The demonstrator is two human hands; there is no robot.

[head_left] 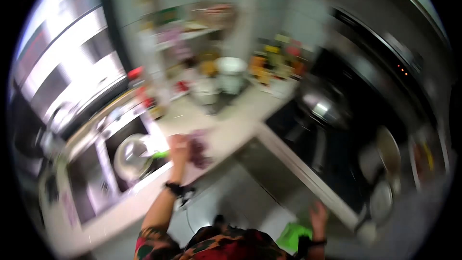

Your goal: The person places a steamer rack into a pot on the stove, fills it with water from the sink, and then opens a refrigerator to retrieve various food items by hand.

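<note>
My left hand (179, 148) is at the counter edge beside the sink, touching or right next to a blurred purple bunch (198, 149) that looks like grapes. Its fingers are smeared, so its grip cannot be made out. Just left of this hand, something bright green (161, 154) shows at the sink's edge. Low on the right, my right hand (318, 214) hangs in front of the cabinets with its fingers apart and nothing visible in them. A bright green cloth or bag (292, 236) is beside that wrist.
A double sink (103, 183) holding a round metal bowl (134, 159) lies left. White containers (231, 70), bottles (276, 62) and a red-capped bottle (137, 79) line the counter's back. On the right, a black stove (346, 154) carries a metal pot (322, 103) and pans.
</note>
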